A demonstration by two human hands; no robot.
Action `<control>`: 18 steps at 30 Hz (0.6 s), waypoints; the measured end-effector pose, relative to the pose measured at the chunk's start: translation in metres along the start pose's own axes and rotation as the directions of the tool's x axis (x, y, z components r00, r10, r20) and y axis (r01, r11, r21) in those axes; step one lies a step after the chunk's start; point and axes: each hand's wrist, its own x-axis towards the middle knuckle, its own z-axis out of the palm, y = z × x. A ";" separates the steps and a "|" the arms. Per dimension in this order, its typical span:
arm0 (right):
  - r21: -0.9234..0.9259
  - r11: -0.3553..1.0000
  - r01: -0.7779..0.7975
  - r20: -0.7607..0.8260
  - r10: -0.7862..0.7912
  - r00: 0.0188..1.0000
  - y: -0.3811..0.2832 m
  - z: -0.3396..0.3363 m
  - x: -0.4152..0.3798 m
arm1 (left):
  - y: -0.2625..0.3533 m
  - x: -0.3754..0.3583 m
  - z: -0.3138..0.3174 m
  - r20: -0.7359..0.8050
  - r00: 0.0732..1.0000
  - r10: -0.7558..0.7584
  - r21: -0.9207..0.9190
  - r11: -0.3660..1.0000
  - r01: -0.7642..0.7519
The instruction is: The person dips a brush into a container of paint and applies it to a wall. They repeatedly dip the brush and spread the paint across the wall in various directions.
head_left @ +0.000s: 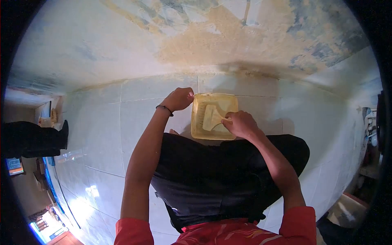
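A yellowish, paint-smeared paint tray rests on the tiled floor in front of my folded legs. My right hand is closed round the handle of a wide flat paintbrush. Its broad head lies inside the tray, coated in the same cream colour as the paint there. At the tray's upper left corner, my left hand has its fingers curled in against the rim; the fingertips are partly hidden.
Ahead rises a wall with patchy beige and grey-blue paint. Grey-white tiles cover the floor. A person's dark-clothed leg is at the left. Assorted items stand along the right edge.
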 end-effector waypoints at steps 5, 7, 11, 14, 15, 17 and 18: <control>-0.071 0.997 0.011 0.068 -0.006 0.998 0.002 -0.018 0.001 | -0.005 0.000 0.002 -0.027 0.999 0.026 -0.013 1.000 -0.026; -0.082 0.997 0.004 0.049 0.000 0.999 0.006 -0.021 0.001 | -0.007 0.001 0.003 -0.023 0.999 0.036 -0.018 0.999 -0.037; -0.081 0.997 -0.022 -0.020 0.020 1.000 0.012 -0.033 -0.002 | -0.009 0.003 0.004 -0.025 0.999 0.023 -0.015 1.000 -0.023; -0.055 0.998 0.015 -0.104 -0.020 0.994 0.017 -0.044 -0.007 | -0.008 0.002 0.003 -0.019 0.999 0.027 -0.043 0.999 -0.028; -0.055 0.998 0.015 -0.103 -0.021 0.994 0.017 -0.048 -0.009 | -0.008 0.002 0.003 -0.019 0.999 0.026 -0.043 0.999 -0.027; 0.020 0.997 0.069 -0.196 -0.063 0.979 0.018 -0.056 -0.013 | -0.007 0.002 0.003 -0.026 1.000 0.017 -0.026 1.000 -0.018; 0.019 0.998 0.068 -0.196 -0.063 0.979 0.018 -0.057 -0.014 | -0.007 0.002 0.003 -0.026 1.000 0.018 -0.026 0.999 -0.018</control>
